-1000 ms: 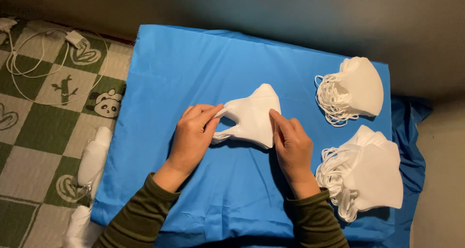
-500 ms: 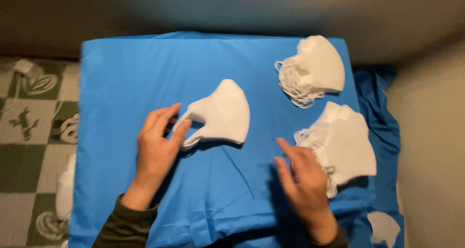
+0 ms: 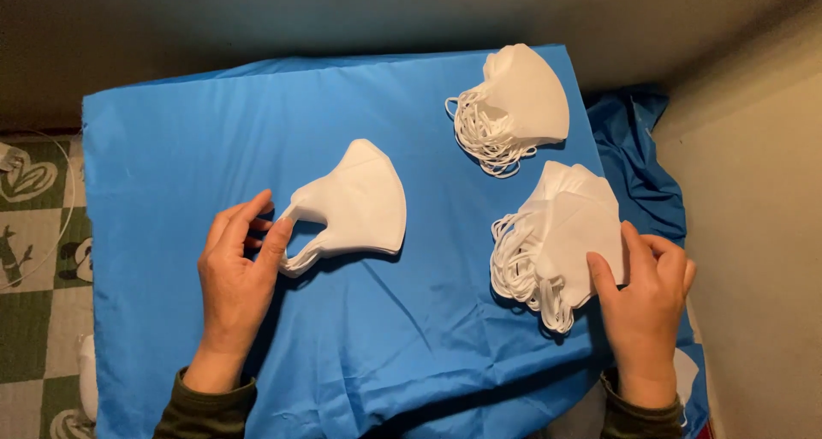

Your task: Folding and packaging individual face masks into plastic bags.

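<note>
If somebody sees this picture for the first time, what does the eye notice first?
First the bright blue cloth across the surface, with white folded masks on it. The left hand touches the ear loops of a single mask near the middle. The right hand rests on a mask stack at the right edge, and another pile lies above it.

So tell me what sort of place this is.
Probably a home floor workspace: a blue cloth spread as a work surface, a green checked play mat beside it, stacks of white face masks under the right hand.

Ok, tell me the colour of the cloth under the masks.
Bright blue cloth, plain, no pattern. The head view shows it best, spread under the white masks.
</note>
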